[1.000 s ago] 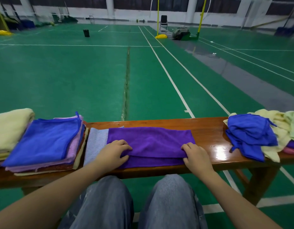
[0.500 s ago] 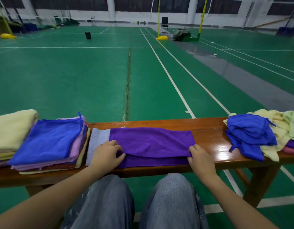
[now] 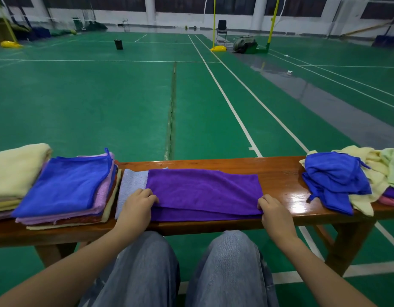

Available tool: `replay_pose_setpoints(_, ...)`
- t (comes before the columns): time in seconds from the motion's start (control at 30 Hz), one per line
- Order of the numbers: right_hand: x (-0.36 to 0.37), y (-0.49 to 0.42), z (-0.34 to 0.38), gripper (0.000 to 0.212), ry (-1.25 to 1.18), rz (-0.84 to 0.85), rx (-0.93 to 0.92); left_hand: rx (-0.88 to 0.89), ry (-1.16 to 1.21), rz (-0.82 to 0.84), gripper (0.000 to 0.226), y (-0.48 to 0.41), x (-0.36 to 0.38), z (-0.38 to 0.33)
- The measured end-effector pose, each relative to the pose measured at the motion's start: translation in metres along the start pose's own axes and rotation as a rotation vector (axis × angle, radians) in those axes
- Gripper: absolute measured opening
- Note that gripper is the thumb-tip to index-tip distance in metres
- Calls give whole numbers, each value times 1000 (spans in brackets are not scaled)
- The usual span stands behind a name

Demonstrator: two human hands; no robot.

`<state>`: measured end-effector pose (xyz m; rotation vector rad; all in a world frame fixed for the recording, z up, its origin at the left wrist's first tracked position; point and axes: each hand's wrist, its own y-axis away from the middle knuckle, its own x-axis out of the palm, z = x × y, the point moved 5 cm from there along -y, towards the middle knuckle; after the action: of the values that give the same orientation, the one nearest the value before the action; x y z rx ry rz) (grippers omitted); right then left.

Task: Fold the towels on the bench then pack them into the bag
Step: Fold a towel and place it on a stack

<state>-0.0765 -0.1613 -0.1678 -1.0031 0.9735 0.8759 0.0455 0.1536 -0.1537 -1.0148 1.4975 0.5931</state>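
Mid-fold: purple towel [image 3: 202, 191] pinched at both near corners.
L of L hand [image 3: 137, 206]: folded stack [image 3: 65, 185]. Btwn hands: towel, long axis L–R along bench [image 3: 280, 173]. Gripped by L hand at L corner, by R hand [image 3: 273, 214] at R corner, both equally near. Probably calls for end-to-end fold next. R of R hand: unfolded pile [image 3: 335, 185]. Glossy wood; green court floor [image 3: 103, 103] beyond. No bag in view.

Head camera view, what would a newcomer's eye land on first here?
The purple towel lies folded over on the middle of the wooden bench, with the left hand and right hand gripping its two ends at the near edge. To its left sits a neat stack of folded towels topped by a blue towel. At the bench's right end lies a crumpled heap of unfolded towels, blue over pale yellow.
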Motion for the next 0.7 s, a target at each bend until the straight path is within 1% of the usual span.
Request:
replay_pose_setpoints(0.07,-1,-1,-3,22,1,-12,15,11,-56,-20,31,3,-6,0)
replay_pose_setpoints(0.13,-1,-3,-6,19,18,-7,17,74,-88,-83,21,6,-14,-1)
replay_pose_setpoints(0.2,0,-3,-8,16,44,26,19,166,-110,-139,22,10,-19,-2)
replay_pose_setpoints(0.27,-2,-3,-10,15,67,31,15,253,-160,-127,24,14,-21,-5)
replay_pose_setpoints(0.4,-3,-1,-12,18,59,-5,-19,388,-264,-30,30,22,-18,-11)
replay_pose_setpoints(0.5,-6,1,-13,21,53,-28,-49,427,-293,-19,33,26,-19,-11)
replay_pose_setpoints(0.6,-10,3,-21,20,6,-50,-6,418,-256,-49,32,27,-22,-6)
replay_pose_setpoints(0.7,-6,5,-29,17,-10,-15,30,384,-202,-53,31,28,-22,-1)
